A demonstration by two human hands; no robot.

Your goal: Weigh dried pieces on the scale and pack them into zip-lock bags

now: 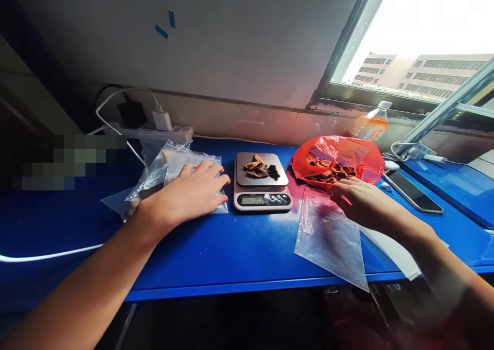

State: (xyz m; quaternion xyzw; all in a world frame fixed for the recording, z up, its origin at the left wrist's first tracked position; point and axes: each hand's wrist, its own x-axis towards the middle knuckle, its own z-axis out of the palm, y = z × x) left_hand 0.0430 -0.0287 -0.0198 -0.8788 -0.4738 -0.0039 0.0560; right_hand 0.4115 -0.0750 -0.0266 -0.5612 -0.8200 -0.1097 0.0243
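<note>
My left hand [193, 190] lies with spread fingers on clear zip bags [154, 172], left of a small digital scale [262, 198]. Dried brown pieces [257, 167] and a darker clump [274, 172] rest on the scale's metal plate. To the right, an open red plastic bag [366, 159] holds many reddish-brown dried slices [332, 171]. My right hand [357, 198] is at the near edge of that bag, fingers bent together; what they hold, if anything, is too small to make out. A flat clear bag [330, 237] lies below it, over the table's front edge.
On the blue table [231, 257], a phone [412, 190] and a white earbud [386, 186] lie at right. Behind the red bag stands an orange drink bottle [372, 123]. A power strip [181, 133] with a white charger [162, 119] and cables sits at back left.
</note>
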